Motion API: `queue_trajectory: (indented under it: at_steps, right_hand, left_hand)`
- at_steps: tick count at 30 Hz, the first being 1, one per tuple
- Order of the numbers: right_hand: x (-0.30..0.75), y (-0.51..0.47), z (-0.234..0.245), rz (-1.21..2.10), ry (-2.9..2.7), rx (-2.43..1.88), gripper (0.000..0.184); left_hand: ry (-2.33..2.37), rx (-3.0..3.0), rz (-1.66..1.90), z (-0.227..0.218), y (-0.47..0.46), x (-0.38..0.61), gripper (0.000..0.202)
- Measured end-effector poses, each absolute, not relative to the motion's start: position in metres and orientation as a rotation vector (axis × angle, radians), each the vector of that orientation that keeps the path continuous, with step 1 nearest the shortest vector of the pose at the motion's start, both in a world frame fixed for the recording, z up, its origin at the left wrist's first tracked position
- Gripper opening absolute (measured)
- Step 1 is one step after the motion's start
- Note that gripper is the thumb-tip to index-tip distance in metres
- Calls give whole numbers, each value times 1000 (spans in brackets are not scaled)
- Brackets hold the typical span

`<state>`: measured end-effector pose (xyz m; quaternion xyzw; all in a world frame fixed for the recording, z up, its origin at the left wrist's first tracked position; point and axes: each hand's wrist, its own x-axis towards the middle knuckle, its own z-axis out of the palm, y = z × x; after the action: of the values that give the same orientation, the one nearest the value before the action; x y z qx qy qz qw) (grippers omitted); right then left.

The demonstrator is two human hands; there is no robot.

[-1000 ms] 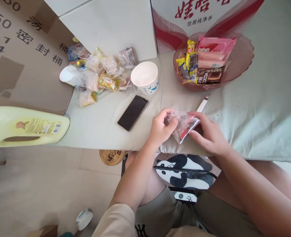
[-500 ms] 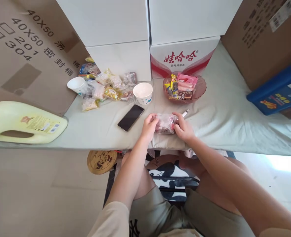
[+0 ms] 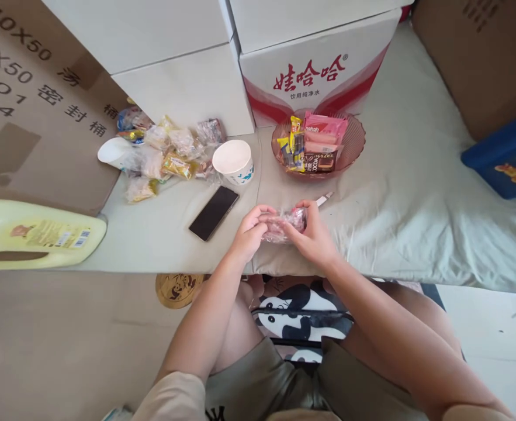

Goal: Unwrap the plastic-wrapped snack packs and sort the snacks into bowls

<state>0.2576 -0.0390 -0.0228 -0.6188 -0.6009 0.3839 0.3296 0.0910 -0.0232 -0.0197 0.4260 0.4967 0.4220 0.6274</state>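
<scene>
Between my two hands is a small snack packet (image 3: 286, 227) in clear, crinkled wrapping with pink and red inside. My left hand (image 3: 251, 233) pinches its left end, and my right hand (image 3: 312, 234) grips the right end with the thumb laid across the front. What exactly is inside the wrapper I cannot make out. Just behind my right hand lies a white pen-like object (image 3: 325, 199). A dark phone (image 3: 214, 213) rests left of my left hand. Beyond the packet stands a pink glass bowl (image 3: 355, 146) holding several wrapped snacks (image 3: 325, 130).
A white paper cup (image 3: 233, 161) stands behind the phone; another cup (image 3: 114, 152) lies tipped at the left among several wrapped snacks (image 3: 181, 143). White boxes (image 3: 314, 76) line the back. A pale yellow jug (image 3: 42, 234) and cardboard box (image 3: 42, 134) are left, a blue package (image 3: 503, 158) right.
My right thumb has moved across the packet, and the wrapping looks more bunched up. My hands have come closer together. The camera view has shifted and tilted slightly.
</scene>
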Motion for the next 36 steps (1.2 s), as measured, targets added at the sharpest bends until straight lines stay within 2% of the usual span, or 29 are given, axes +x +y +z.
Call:
queue_trajectory:
  at_steps: [6,9,11,14,16,20,22,27,29,33,34,36]
  right_hand:
    - [301,-35,-18,1155,-1498,-1496,61]
    - [321,-33,-19,1301,-1395,-1315,71]
    - [326,-33,-21,1467,-1370,-1187,76]
    - [325,-33,-27,1598,-1385,-1105,74]
    - [322,-34,-33,1520,-1388,-1171,67]
    - [321,-36,-40,1157,-1425,-1278,47]
    - [321,-39,-39,985,-1575,-1151,51]
    - [317,-43,-38,836,-1881,-839,82]
    - [314,-42,-40,813,-1865,-883,73]
    - [309,-39,-43,833,-1640,-1046,26]
    - [307,-39,-42,858,-1555,-1110,19]
    - [304,-39,-39,905,-1394,-1253,18]
  left_hand:
    - [1363,1561,1227,-30,-15,105,20]
    - [1153,1407,1179,-32,-10,106,40]
    - [936,1193,926,-30,-9,106,56]
    - [781,1056,594,-24,-12,110,65]
    - [817,1046,603,-21,-15,114,62]
    - [985,948,800,-20,-16,122,49]
    - [1032,850,891,-21,-16,123,49]
    - [1022,672,999,-22,-17,122,51]
    - [1008,643,1004,-23,-18,121,49]
    - [978,618,950,-25,-20,126,46]
    - [964,618,927,-25,-22,128,45]
    - [938,620,881,-27,-25,134,43]
